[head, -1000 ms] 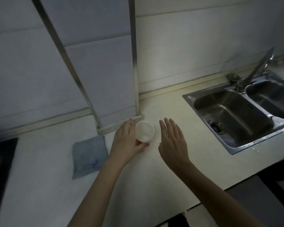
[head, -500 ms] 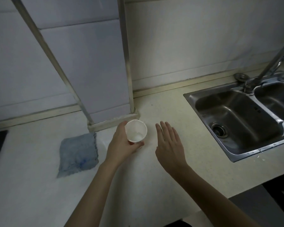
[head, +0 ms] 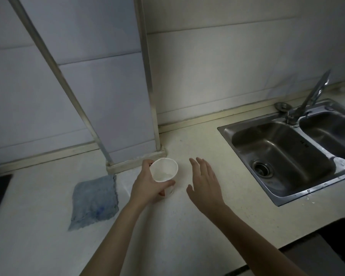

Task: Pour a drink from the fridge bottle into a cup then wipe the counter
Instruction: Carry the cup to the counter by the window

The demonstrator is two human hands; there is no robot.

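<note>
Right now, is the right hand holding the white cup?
No, the left hand grips the white cup, while the right hand is open beside it, apart from it.

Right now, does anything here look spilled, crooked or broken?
Nothing much. The white cup is upright in the left hand, with no clear spill on the counter. The blue cloth lies skewed beside it, and small whitish specks dot the sink's front rim.
</note>
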